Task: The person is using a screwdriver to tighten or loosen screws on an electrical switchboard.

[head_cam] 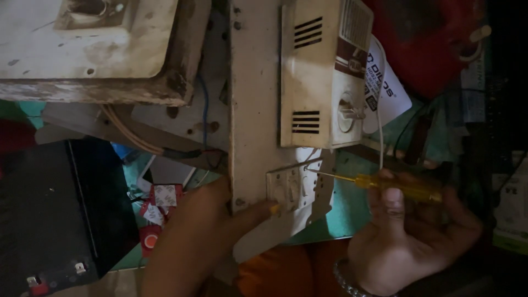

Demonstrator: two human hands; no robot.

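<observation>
My right hand (410, 234) grips a screwdriver with a clear yellow handle (399, 186); its thin metal shaft points left, and the tip rests on a small cream switch plate (290, 188). That plate sits at the lower end of a worn cream mounting board (254, 104). My left hand (220, 223) reaches up from below, and its forefinger presses the board just beside the switch plate. Above the plate, a cream box with black vent slots and a round knob (322, 77) is fixed to the same board.
A second dirty white board on a wooden frame (93, 49) fills the upper left, with cables (137, 140) running under it. A black box (49, 214) lies at the lower left beside red and white packets (159, 203). A white printed bag (385, 88) and red cloth (423, 38) lie at the right.
</observation>
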